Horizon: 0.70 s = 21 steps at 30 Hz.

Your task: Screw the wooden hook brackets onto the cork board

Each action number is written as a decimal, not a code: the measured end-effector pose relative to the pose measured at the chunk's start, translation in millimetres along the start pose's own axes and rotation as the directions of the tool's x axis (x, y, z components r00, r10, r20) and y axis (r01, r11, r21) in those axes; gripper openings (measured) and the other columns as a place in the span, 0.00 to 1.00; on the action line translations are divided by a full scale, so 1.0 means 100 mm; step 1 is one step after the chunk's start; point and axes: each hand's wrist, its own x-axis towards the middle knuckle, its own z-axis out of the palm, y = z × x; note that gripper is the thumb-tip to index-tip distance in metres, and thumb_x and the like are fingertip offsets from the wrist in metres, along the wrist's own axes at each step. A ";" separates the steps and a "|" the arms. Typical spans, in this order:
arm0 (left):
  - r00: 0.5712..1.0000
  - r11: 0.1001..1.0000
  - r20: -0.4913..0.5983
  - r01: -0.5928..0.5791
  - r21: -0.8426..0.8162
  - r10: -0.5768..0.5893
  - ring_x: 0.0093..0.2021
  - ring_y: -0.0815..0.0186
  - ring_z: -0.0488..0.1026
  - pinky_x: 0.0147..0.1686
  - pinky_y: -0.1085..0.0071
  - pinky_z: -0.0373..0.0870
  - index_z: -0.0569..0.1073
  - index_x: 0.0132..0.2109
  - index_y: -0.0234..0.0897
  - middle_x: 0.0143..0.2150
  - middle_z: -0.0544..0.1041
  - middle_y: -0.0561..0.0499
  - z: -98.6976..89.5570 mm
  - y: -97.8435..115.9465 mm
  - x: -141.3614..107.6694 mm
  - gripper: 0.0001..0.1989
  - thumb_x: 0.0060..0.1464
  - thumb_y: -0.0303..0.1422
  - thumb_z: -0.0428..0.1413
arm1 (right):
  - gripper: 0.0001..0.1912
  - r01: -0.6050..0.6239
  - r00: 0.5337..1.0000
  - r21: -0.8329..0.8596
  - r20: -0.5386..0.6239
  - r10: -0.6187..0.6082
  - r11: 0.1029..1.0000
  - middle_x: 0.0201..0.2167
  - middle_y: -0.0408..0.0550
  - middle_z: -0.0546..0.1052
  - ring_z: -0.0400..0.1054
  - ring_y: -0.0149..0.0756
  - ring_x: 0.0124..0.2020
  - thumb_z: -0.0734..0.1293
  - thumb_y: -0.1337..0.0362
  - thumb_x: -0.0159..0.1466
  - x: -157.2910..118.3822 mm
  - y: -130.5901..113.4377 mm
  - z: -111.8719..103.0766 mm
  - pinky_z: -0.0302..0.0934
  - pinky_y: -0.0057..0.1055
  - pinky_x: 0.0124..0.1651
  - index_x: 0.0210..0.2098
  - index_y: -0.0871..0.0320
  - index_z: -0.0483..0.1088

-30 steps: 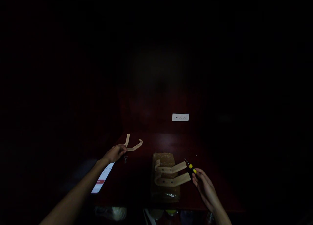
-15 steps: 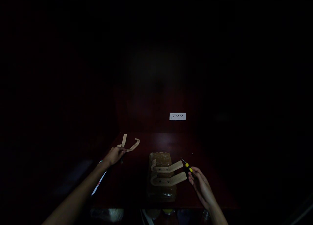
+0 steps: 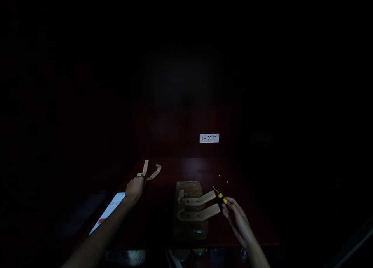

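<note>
My right hand (image 3: 237,216) grips a black-and-yellow screwdriver (image 3: 222,198), its tip pointing up and left. Close to it, two pale wooden hooks (image 3: 194,201) lie side by side across a brown wrapped block (image 3: 190,233), with dark holes in their middles. At the left, my left hand (image 3: 135,188) is closed, back of the hand up, fingertips hidden. Just beyond its fingers lie more pale wooden hooks (image 3: 155,172), partly covered by the hand. Whether it holds anything is not visible.
A lit phone-like screen (image 3: 108,212) lies by my left forearm on the dark red table (image 3: 192,167). Small white bits (image 3: 227,181) lie toward the right. A white socket plate (image 3: 209,138) is on the back wall. Dim items show below the front edge.
My left hand has drawn back slightly left and toward me, and more of the lit screen now shows. The view has shifted slightly. My right hand still grips the screwdriver.
</note>
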 end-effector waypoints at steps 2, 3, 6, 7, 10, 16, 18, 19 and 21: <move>1.000 1.000 -0.012 0.022 0.011 -0.021 0.41 0.51 0.76 0.38 0.62 0.70 0.74 0.43 0.30 0.39 0.77 0.36 0.03 0.03 0.02 0.19 0.60 0.32 0.40 | 0.17 0.006 1.000 0.007 0.003 -0.006 1.000 0.31 0.43 0.75 0.69 0.32 0.35 0.75 0.58 0.49 -0.01 0.00 -0.01 0.63 0.26 0.38 0.36 0.56 0.72; 0.999 0.999 -0.019 0.031 0.012 -0.031 0.41 0.51 0.76 0.38 0.61 0.70 0.74 0.42 0.30 0.39 0.77 0.36 0.05 0.05 0.04 0.19 0.60 0.31 0.39 | 0.17 0.011 1.000 0.009 0.003 -0.011 1.000 0.31 0.43 0.75 0.69 0.32 0.36 0.75 0.57 0.49 -0.01 0.01 -0.01 0.63 0.26 0.38 0.36 0.56 0.72; 0.998 0.998 -0.026 0.061 0.000 -0.061 0.41 0.51 0.76 0.37 0.61 0.70 0.74 0.42 0.29 0.40 0.76 0.34 0.09 0.09 0.07 0.19 0.60 0.29 0.39 | 0.16 0.020 1.000 0.009 0.018 -0.020 1.000 0.32 0.43 0.75 0.69 0.32 0.35 0.74 0.57 0.50 -0.01 0.01 -0.02 0.63 0.26 0.38 0.36 0.56 0.72; 0.997 0.997 -0.028 0.073 -0.005 -0.073 0.41 0.50 0.75 0.37 0.61 0.70 0.74 0.42 0.29 0.40 0.76 0.34 0.10 0.11 0.08 0.19 0.59 0.29 0.39 | 0.15 0.023 0.999 0.007 0.023 -0.023 1.000 0.32 0.43 0.75 0.69 0.32 0.35 0.74 0.57 0.51 -0.01 0.02 -0.02 0.63 0.26 0.38 0.36 0.56 0.72; 0.995 0.996 -0.039 0.088 -0.021 -0.089 0.42 0.50 0.75 0.37 0.60 0.69 0.74 0.43 0.27 0.41 0.75 0.33 0.08 0.16 0.08 0.19 0.59 0.29 0.40 | 0.15 0.024 0.999 -0.003 0.023 -0.024 1.000 0.32 0.44 0.75 0.69 0.32 0.35 0.73 0.58 0.52 0.00 0.02 -0.03 0.64 0.27 0.38 0.37 0.56 0.72; 0.996 0.986 -0.066 0.043 -0.161 -0.054 0.43 0.49 0.74 0.39 0.58 0.68 0.75 0.46 0.39 0.45 0.76 0.39 -0.09 0.28 -0.04 0.17 0.58 0.37 0.45 | 0.15 0.019 0.999 -0.011 0.031 -0.018 1.000 0.33 0.44 0.75 0.69 0.32 0.36 0.73 0.57 0.53 0.00 0.02 -0.04 0.64 0.28 0.40 0.38 0.55 0.71; 0.991 0.963 -0.135 -0.026 -0.269 -0.011 0.45 0.52 0.74 0.40 0.60 0.68 0.75 0.47 0.44 0.50 0.75 0.44 -0.18 0.32 -0.07 0.16 0.57 0.39 0.47 | 0.15 0.017 1.000 -0.009 0.025 -0.017 1.000 0.32 0.44 0.75 0.69 0.32 0.35 0.73 0.58 0.52 0.01 0.02 -0.04 0.64 0.28 0.39 0.37 0.56 0.72; 0.985 0.940 -0.173 -0.070 -0.335 0.012 0.46 0.53 0.73 0.41 0.62 0.68 0.75 0.46 0.45 0.51 0.75 0.46 -0.23 0.34 -0.08 0.15 0.57 0.41 0.48 | 0.15 0.017 1.000 -0.007 0.024 -0.017 1.000 0.32 0.44 0.75 0.69 0.33 0.35 0.73 0.58 0.52 0.01 0.02 -0.04 0.64 0.27 0.39 0.37 0.56 0.72; 0.970 0.854 -0.231 -0.184 -0.486 0.077 0.45 0.58 0.74 0.42 0.66 0.69 0.75 0.47 0.45 0.48 0.77 0.49 -0.35 0.41 -0.10 0.16 0.57 0.43 0.48 | 0.15 0.017 1.000 -0.003 0.023 -0.017 1.000 0.32 0.44 0.75 0.69 0.33 0.35 0.74 0.58 0.51 0.02 0.03 -0.04 0.64 0.27 0.38 0.36 0.56 0.72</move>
